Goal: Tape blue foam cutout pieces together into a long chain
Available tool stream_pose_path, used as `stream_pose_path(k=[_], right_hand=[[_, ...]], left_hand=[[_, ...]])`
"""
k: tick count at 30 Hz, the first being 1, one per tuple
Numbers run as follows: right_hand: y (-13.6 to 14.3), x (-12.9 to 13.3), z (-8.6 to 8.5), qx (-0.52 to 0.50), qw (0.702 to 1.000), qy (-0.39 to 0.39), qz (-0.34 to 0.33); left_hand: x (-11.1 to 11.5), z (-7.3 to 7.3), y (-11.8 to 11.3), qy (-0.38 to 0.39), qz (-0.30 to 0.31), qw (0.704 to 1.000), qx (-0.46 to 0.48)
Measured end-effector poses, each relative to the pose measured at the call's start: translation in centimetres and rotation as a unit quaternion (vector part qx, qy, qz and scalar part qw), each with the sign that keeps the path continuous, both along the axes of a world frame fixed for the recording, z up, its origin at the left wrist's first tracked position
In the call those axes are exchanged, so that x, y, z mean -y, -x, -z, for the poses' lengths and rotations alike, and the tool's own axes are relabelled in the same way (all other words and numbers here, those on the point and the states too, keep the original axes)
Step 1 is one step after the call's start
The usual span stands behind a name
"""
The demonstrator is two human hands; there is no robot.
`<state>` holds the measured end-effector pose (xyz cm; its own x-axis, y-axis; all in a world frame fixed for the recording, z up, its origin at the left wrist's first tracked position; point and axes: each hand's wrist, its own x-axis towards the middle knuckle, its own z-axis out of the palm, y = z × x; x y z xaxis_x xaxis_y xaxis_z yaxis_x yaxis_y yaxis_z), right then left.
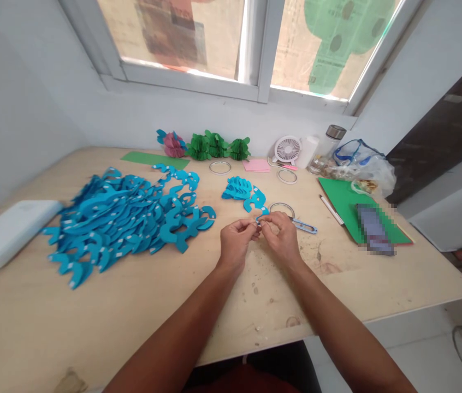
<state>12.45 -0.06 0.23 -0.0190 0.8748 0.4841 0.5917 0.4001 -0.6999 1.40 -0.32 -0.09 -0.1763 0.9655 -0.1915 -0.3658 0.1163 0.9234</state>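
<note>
Setting: pale wooden table point(92, 327) pushed into a corner under a window point(255, 49), white walls on the left and at the back.

Left hand: the left hand point(235, 243) is curled nearly closed, thumb and forefinger pinched on the left end of a small blue paper piece point(259, 219).

Right hand: the right hand point(282, 232) meets it fingertip to fingertip, fingers bent in and pinching the same piece from the right; most of the piece is hidden between the fingers.

Where the piece is: near the middle of the table, held just above the surface, just near of a short blue chain point(244, 192) that trails off toward the far side.

How it will likely handle: thin cut paper, so very light, limp and easy to crease or tear; white tabs on the pile's pieces look like tape, though that is too small to tell for sure.

Where to hold: by the ends, lightly, with fingertips only, as both hands do; a firm squeeze would probably buckle it.

Left of the hands: a big heap of blue cut-outs point(128, 218), well apart from the hands, with a white flat case point(10, 232) at the left edge.

Right of the hands: small snips point(304, 226) and a tape ring point(282, 208) just beside the right hand; farther right a green sheet point(343, 204).

Far side: green paper ornaments point(217, 146), a pink one, two more tape rings, pink notes point(256, 165), a little white fan point(287, 149), a jar and a plastic bag point(362, 164).

In the way: nothing lies between the hands and the chain; the snips lie closest.
</note>
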Motion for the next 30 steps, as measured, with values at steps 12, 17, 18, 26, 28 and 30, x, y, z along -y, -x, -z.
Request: stream_pose_path(k=[12, 17, 18, 26, 28, 30], right_hand=[[0.3, 0.6, -0.4, -0.010, 0.997, -0.064, 0.031], [-0.1, 0.0, -0.2, -0.143, 0.989, 0.005, 0.047], [-0.2, -0.2, -0.1, -0.157, 0.986, 0.030, 0.038], [-0.4, -0.6, 0.1, -0.187, 0.973, 0.129, -0.034], [-0.4, -0.6, 0.0, -0.183, 0.974, 0.127, -0.036], [-0.4, -0.5, -0.1, -0.181, 0.974, 0.129, -0.046]], left_hand=[[0.0, -0.3, 0.2, -0.032, -0.003, 0.999, -0.024], [0.0, -0.3, 0.2, -0.041, -0.003, 0.999, -0.031], [0.0, -0.3, 0.2, -0.041, -0.002, 0.999, -0.030], [0.0, 0.0, 0.1, -0.032, 0.034, 0.999, -0.006], [-0.1, 0.2, 0.2, -0.029, 0.038, 0.999, -0.005], [-0.1, 0.3, 0.2, -0.027, 0.043, 0.999, -0.004]])
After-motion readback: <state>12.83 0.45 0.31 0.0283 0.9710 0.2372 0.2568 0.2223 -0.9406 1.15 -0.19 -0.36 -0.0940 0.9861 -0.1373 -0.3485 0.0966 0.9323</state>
